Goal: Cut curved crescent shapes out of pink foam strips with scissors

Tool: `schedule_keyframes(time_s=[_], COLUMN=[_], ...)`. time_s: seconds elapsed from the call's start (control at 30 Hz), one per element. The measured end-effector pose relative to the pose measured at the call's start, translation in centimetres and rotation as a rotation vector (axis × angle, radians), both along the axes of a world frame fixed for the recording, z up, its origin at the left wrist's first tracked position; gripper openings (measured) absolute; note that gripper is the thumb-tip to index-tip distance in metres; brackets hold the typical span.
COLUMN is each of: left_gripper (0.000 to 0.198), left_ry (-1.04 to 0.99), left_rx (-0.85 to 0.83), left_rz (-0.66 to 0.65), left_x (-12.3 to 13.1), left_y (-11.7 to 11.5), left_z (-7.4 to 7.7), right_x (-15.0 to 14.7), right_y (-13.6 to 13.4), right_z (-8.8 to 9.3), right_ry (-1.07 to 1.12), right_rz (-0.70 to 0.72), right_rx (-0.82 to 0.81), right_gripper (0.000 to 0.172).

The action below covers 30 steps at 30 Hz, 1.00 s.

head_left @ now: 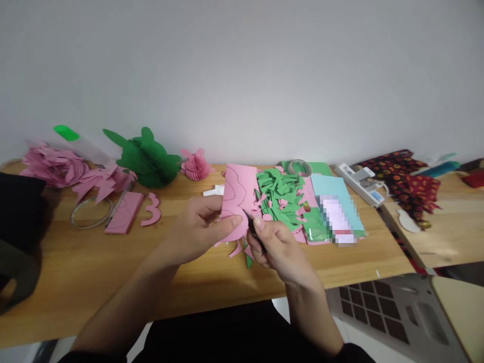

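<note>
My left hand (204, 224) grips a piece of pink paper (234, 184), its thumb pressed on the lower front. Wavy lines are drawn on the paper, and its lower right edge is rounded. In my right hand (278, 239) is a small dark pair of scissors (250, 220), mostly covered by the fingers. The scissors' pointed tip meets the paper's right edge. Just behind the hands lies a heap of green paper scraps (282, 194) mixed with pink bits. A few pink offcuts (236, 248) lie under the held paper.
Along the wall stand a green honeycomb paper figure (149, 159) and a small pink one (195, 165). Pink cut paper (55, 164), a tape roll (92, 213) and folded pink paper (125, 214) lie left. A power strip (363, 184) and light blue paper (336, 187) are on the right.
</note>
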<state>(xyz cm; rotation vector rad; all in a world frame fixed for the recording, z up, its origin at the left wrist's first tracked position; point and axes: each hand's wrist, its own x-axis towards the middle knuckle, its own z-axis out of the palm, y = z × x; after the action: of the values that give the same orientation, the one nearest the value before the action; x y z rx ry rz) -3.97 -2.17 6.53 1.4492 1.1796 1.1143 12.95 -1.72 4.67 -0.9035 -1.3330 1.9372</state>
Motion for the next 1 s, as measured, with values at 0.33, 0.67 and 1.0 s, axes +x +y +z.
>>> schedule_keyframes(time_s=[0.33, 0.67, 1.0], left_gripper=[0.019, 0.018, 0.02], left_ry=[0.114, 0.006, -0.001], left_rx=[0.02, 0.005, 0.04], left_rz=[0.006, -0.072, 0.047], left_x=[-0.2, 0.3, 2.0], left_y=[-1.0, -2.3, -4.3], left_z=[0.2, -0.2, -0.4], right_x=[0.4, 0.8, 1.7], right_y=[-1.0, -2.4, -4.7], right_z=[-0.3, 0.1, -0.4], right_ry=[-0.054, -0.027, -0.076], right_rz=[0.014, -0.017, -0.076], right_rx=[0.061, 0.084, 0.052], right_gripper=[0.055, 0.056, 0.057])
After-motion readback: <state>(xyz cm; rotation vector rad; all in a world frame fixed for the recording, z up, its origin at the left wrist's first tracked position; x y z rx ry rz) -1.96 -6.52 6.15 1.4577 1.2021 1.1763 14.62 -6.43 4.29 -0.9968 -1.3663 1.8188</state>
